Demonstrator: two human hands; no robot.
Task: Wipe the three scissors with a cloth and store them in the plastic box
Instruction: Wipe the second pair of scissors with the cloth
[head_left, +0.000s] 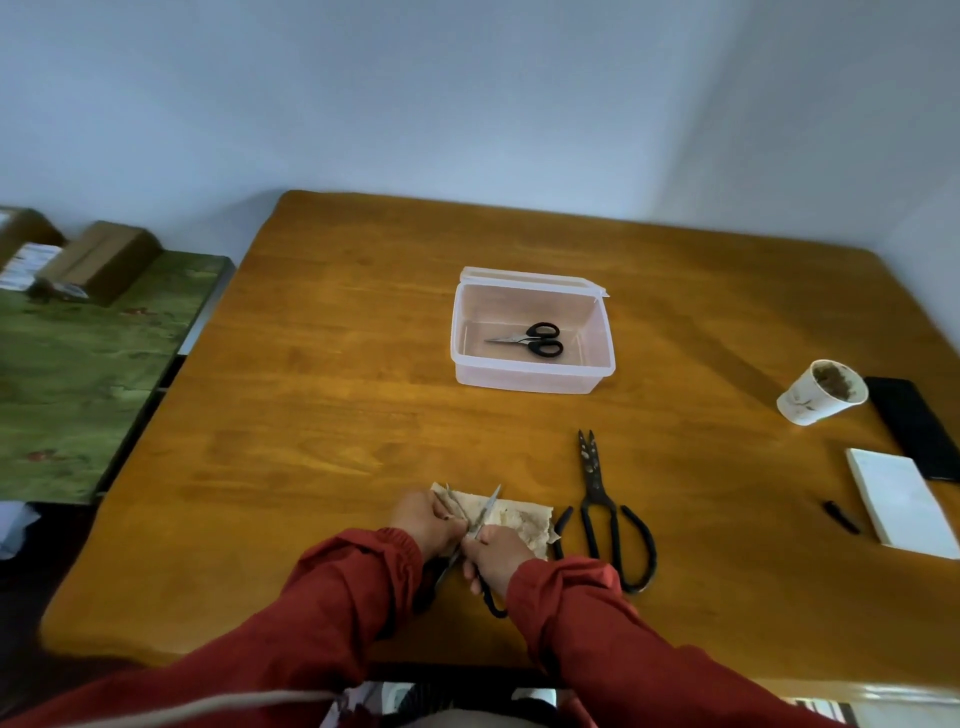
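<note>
A clear plastic box (602, 332) stands open mid-table with small black-handled scissors (535, 340) lying inside. Large black iron scissors (597, 488) lie on the wood to the right of my hands, tips pointing away. Near the front edge a stained beige cloth (524, 519) is spread out. My right hand (498, 558) grips the black handle of a third pair of scissors (488, 509), whose blade points up over the cloth. My left hand (431, 522) pinches a fold of the cloth against the blade.
At the right are a dirty paper cup (821, 392), a black phone (914, 426), a white pad (904, 501) and a small black cap (841, 517). A green-covered surface (78, 374) with cardboard boxes (98, 260) stands left of the wooden table (311, 389).
</note>
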